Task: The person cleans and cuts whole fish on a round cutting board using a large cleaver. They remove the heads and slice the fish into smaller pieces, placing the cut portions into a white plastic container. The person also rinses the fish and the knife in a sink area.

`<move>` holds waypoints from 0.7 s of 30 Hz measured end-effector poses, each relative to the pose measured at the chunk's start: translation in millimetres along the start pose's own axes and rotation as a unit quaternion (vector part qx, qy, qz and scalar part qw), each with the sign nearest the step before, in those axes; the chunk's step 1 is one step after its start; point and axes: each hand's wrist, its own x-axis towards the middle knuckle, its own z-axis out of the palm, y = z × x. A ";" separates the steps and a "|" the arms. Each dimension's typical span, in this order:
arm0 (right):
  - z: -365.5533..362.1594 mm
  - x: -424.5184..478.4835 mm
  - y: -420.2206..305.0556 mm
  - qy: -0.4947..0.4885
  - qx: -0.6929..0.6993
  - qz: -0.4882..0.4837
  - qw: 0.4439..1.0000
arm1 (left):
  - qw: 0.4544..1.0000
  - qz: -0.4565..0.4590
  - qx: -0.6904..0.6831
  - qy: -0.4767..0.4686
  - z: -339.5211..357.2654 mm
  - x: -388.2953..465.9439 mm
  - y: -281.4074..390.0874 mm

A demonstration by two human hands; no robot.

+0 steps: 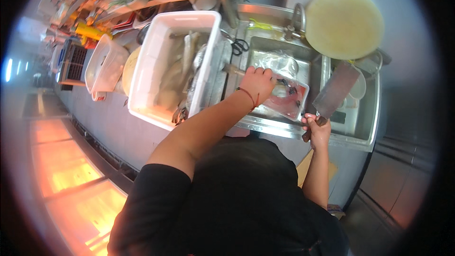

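My right hand [317, 128] is closed around the brown handle of a cleaver [337, 90], whose broad blade slants up over the divider of a steel sink [272, 124]. My left hand [256, 83], wearing a red cord bracelet, is over the left part of the sink basin. Its fingers are curled, and a light-coloured handle [234, 70] juts out beside them; whether they grip it cannot be told. Right of that hand, a shallow tray [303, 105] holds reddish liquid and dark pieces. Clear plastic [275, 60] lies behind the tray.
A deep white tub [140, 89] with several fish [190, 49] in cloudy water stands left. Black-handled scissors [240, 47] lie between tub and sink. A faucet [293, 33] and a large round board [344, 23] are behind. The right basin holds a clear container [359, 87].
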 end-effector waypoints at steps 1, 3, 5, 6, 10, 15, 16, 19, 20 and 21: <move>5.1 -4.5 -4.6 0.004 0.008 -0.007 1.000 | 0.999 -0.026 -0.037 -0.010 -16.3 -5.0 -4.8; 3.3 7.3 23.3 0.042 -0.024 -0.070 0.996 | 0.990 -0.080 -0.111 -0.024 -53.0 -15.1 -17.6; 1.2 17.0 44.1 0.061 -0.050 -0.123 0.989 | 0.968 -0.121 -0.215 0.043 -80.0 -29.0 -33.3; 1.6 16.9 45.7 0.050 -0.040 -0.142 0.988 | 0.956 -0.116 -0.251 0.100 -107.3 -41.8 -41.2; 27.9 -11.7 2.1 0.050 -0.101 -0.165 0.980 | 0.856 -0.078 -0.375 0.347 -169.0 -97.6 -108.2; 96.1 -73.8 -61.6 0.049 -0.117 -0.216 0.968 | 0.672 -0.119 -0.521 0.512 -223.4 -250.2 -215.8; 106.5 -77.2 -60.3 0.056 -0.117 -0.219 0.967 | 0.630 -0.149 -0.552 0.525 -224.2 -288.6 -241.3; 161.8 -119.5 -82.1 0.029 -0.146 -0.224 0.963 | 0.545 -0.162 -0.544 0.618 -178.5 -416.0 -313.7; 179.9 -133.9 -83.6 0.039 -0.150 -0.249 0.956 | 0.512 -0.216 -0.577 0.599 -183.6 -448.8 -312.0; 199.7 -156.1 -84.7 0.040 -0.147 -0.236 0.960 | 0.475 -0.270 -0.595 0.589 -182.2 -483.4 -314.2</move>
